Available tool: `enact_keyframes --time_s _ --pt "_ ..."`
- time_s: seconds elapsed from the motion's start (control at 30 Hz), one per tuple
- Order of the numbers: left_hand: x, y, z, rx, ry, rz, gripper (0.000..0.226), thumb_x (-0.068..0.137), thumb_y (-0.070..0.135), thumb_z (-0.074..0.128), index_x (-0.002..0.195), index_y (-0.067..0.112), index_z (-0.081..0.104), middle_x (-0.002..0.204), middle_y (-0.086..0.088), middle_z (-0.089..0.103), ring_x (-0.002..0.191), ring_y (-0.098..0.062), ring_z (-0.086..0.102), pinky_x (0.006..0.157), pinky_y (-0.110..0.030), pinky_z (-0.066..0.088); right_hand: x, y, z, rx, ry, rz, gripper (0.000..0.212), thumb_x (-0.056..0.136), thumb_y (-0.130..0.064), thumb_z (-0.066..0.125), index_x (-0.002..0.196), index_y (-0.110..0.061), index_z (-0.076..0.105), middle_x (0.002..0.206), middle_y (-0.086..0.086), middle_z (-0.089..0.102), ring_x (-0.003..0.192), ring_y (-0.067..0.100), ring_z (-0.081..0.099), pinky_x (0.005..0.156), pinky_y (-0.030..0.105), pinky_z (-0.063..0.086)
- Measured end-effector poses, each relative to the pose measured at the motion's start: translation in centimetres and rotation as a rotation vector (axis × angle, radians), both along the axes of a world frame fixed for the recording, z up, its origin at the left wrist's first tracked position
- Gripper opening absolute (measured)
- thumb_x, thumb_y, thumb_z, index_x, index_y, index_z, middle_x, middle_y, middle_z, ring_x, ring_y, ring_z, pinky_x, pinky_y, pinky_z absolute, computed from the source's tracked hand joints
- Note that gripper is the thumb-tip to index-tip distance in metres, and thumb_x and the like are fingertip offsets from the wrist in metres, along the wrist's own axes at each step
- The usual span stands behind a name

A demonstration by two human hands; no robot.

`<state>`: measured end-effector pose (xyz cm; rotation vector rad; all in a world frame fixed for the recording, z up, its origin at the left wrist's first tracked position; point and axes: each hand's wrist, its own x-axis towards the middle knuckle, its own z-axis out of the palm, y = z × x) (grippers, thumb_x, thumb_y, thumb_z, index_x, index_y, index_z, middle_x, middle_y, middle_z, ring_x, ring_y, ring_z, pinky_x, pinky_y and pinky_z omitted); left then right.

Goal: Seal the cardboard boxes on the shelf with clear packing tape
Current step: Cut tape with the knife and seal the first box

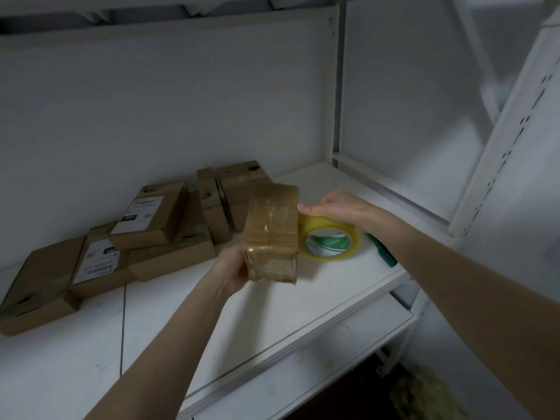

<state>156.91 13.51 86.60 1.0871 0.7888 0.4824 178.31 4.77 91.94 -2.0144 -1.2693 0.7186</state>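
I hold a small cardboard box wrapped in shiny clear tape above the white shelf. My left hand grips its near left side from below. My right hand holds a roll of clear packing tape with a green and white core right beside the box's right face, thumb touching the box's upper right edge. Several other cardboard boxes lie stacked or lean against the back wall to the left; two carry white labels.
A green-handled tool lies on the shelf under my right forearm. A white upright post with slots stands at the right. A lower shelf board shows beneath the front edge.
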Motion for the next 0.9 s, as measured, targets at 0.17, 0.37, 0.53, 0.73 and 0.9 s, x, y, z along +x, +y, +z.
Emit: enact_keyframes --time_s 0.17,0.37,0.53,0.73,0.9 --pt "0.4 1.5 2.1 0.273 0.284 0.027 0.029 0.098 0.039 0.049 0.096 0.016 0.066 0.087 -0.005 0.071 0.093 -0.027 0.064 0.079 -0.034 0.051 -0.6 0.6 -1.5 -0.091 -0.082 -0.040 0.065 0.076 -0.074 0.058 0.066 -0.010 0.060 0.072 0.003 0.061 0.070 0.018 0.060 0.067 0.029 0.046" --pt "2.0 1.2 2.5 0.787 0.777 -0.348 0.107 0.071 0.074 0.061 0.150 0.015 0.022 0.154 -0.013 0.030 0.135 -0.029 0.039 0.110 -0.043 0.037 -2.3 2.0 -5.3 -0.207 -0.148 -0.032 0.069 0.063 -0.082 0.063 0.074 -0.014 0.057 0.085 0.005 0.064 0.084 0.025 0.065 0.065 0.031 0.048" --pt "4.0 -0.3 1.6 1.083 1.250 -0.406 0.111 0.074 0.054 0.070 0.152 0.030 -0.006 0.158 -0.017 -0.005 0.142 -0.039 0.014 0.107 -0.053 0.035 -2.7 2.7 -6.0 -0.237 -0.124 -0.055 0.074 0.063 -0.082 0.063 0.090 -0.013 0.054 0.095 0.006 0.060 0.094 0.026 0.063 0.069 0.031 0.046" --pt "1.7 3.1 2.1 0.773 0.716 -0.191 0.111 0.058 0.029 0.082 0.151 0.018 0.023 0.145 -0.008 0.043 0.127 -0.026 0.046 0.099 -0.031 0.043 -0.6 0.1 -4.2 -0.026 0.332 0.121 0.039 0.079 -0.050 0.069 0.085 -0.011 0.065 0.079 0.001 0.064 0.078 0.016 0.061 0.070 0.024 0.045" --pt "0.2 3.9 2.5 0.340 0.324 -0.069 0.136 0.025 0.038 0.090 0.147 0.018 0.035 0.128 -0.009 0.059 0.107 -0.025 0.063 0.090 -0.041 0.053 -0.9 0.6 0.6 0.207 0.365 0.087 0.039 0.064 -0.053 0.067 0.076 -0.016 0.066 0.065 -0.006 0.069 0.068 0.012 0.063 0.073 0.025 0.051"
